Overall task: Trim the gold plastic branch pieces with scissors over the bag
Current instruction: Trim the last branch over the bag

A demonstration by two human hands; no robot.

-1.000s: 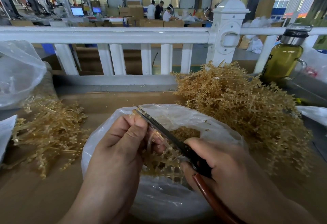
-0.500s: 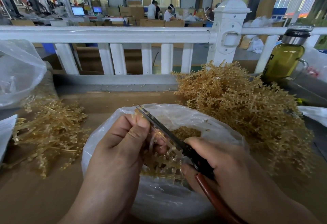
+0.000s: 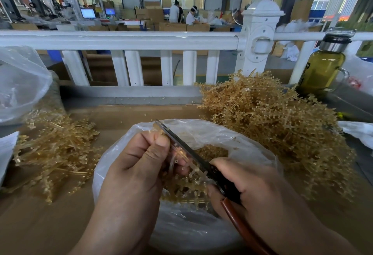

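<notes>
Head view, nearest first: two bare hands work over one clear plastic bag (image 3: 248, 145), which stands open on the brown worktop (image 3: 40, 226). The left hand (image 3: 139, 166) is curled, its thumb and fingers (image 3: 159, 143) pinching one gold plastic branch piece (image 3: 187, 187) above the bag's mouth. The right hand (image 3: 260, 186) has its fingers (image 3: 228, 164) wrapped round the handles of one pair of scissors (image 3: 181, 146), and one red-brown handle runs back under the palm. The blades point up and to the left, lie close together and touch the branch piece just beside the left thumb. One heap of small gold trimmings (image 3: 211, 151) lies inside the bag.

Two loose piles of gold pieces flank the bag: a flatter left pile (image 3: 56, 154) and a much taller right pile (image 3: 272, 125). A second clear bag (image 3: 20, 81) bulges at the far left edge. One bottle (image 3: 323, 69) of olive-yellow liquid with a metal cap stands at the right, in front of the white railing (image 3: 121, 40). Beyond the railing are two lit monitors (image 3: 88, 13) and at least two people among cardboard boxes.
</notes>
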